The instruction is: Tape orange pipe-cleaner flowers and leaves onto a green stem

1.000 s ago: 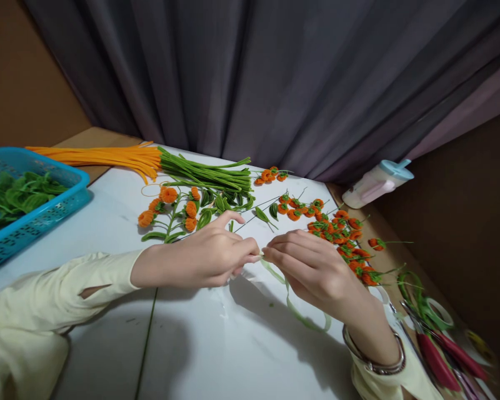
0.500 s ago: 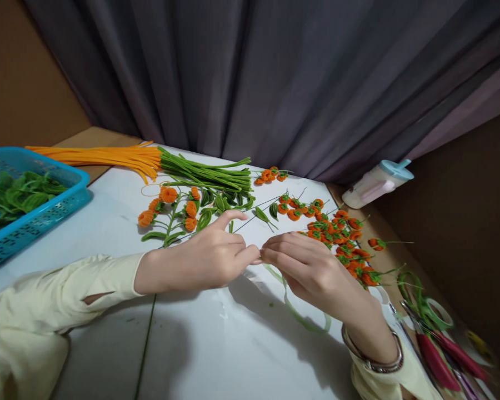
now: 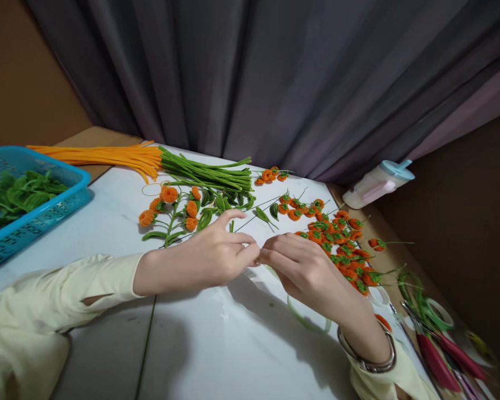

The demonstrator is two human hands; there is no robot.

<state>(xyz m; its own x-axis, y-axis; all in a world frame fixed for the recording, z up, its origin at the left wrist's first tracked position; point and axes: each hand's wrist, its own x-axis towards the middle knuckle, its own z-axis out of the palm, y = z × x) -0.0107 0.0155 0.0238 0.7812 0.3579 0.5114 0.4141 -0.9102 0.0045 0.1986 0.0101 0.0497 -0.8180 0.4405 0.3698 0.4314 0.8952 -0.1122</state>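
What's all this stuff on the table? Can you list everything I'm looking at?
Orange stems: one bundle, orange, far left of table.
Green stems: one bundle, green, beside the orange ones.
Flower sprig: one, orange blooms with green leaves, behind left hand.
Small flowers: many, orange and green, scattered at right.
Basket: one, blue, left edge, holding green leaves.
Tape strip: one, pale green, curling under right hand.
Scissors: red handles, near right corner; count unclear.
Bottle: one, pale with blue cap, lying at right.
Curtain: grey, behind.
Table: white.
Left hand: pinching at the tape's end.
Right hand: pinching opposite, bracelet on wrist.
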